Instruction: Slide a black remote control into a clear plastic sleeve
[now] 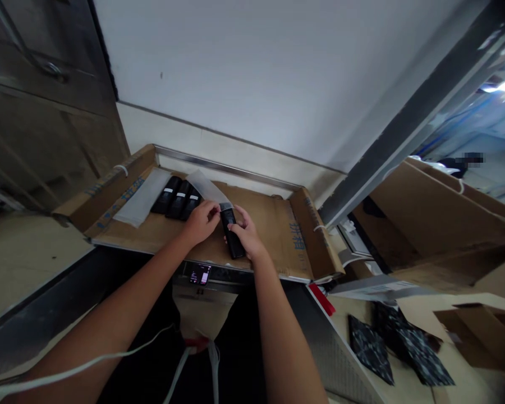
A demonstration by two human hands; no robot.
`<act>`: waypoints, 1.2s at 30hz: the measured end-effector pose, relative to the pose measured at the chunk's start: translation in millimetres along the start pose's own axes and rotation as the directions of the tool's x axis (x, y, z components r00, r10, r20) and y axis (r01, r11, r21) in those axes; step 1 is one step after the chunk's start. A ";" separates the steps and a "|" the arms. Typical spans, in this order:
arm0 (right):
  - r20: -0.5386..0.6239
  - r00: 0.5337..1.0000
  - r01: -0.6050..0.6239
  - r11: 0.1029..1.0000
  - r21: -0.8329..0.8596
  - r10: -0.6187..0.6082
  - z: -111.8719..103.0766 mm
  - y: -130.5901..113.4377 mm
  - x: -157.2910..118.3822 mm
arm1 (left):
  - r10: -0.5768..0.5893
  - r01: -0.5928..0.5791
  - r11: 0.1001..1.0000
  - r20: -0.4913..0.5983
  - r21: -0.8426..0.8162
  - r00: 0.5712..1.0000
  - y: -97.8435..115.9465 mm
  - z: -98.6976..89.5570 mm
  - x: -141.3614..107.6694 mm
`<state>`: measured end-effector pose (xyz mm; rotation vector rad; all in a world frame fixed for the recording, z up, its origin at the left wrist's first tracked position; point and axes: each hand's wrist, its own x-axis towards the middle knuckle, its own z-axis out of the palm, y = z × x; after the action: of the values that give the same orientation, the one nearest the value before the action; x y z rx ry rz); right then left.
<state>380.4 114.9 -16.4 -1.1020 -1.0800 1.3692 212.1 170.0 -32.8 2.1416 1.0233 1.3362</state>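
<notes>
A black oblong item [234, 240] is held in my right hand [246, 231], its thumb on top and fingers around the side. The item's upper end meets the mouth of a translucent sleeve [210, 189]. My left hand [202, 220] pinches the sleeve's edge beside that end, fingers closed. To the left, several similar black items [179, 199] with white labels lie side by side on the cardboard. Further left lies a flat stack of translucent sleeves [141, 199].
The cardboard-lined tray [273, 230] has raised side flaps. A small lit screen [200, 274] sits below its front edge. At the right are a large cardboard box [441, 224], dark patterned packages [370, 348] and a red object [322, 299]. A white cable [88, 365] crosses my left forearm.
</notes>
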 end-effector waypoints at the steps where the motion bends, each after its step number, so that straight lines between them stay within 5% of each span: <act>1: 0.000 1.000 0.006 1.000 -0.007 -0.006 0.1 -0.3 -0.3 | -0.001 0.001 1.000 0.004 -0.004 1.000 0.1 -0.1 0.0; 31: -0.194 0.975 0.114 0.993 0.015 -0.109 1.8 12.5 7.5 | 0.088 -0.087 0.996 0.095 -0.013 0.992 16.6 0.4 -2.9; 36: -0.096 0.988 0.131 0.989 0.069 -0.124 0.0 8.4 1.7 | 0.051 -0.050 0.998 0.047 -0.025 0.998 9.9 2.2 -1.4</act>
<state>378.9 116.0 -24.7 -1.0131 -1.0075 1.2365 217.3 162.7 -27.9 2.1841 0.9355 1.3077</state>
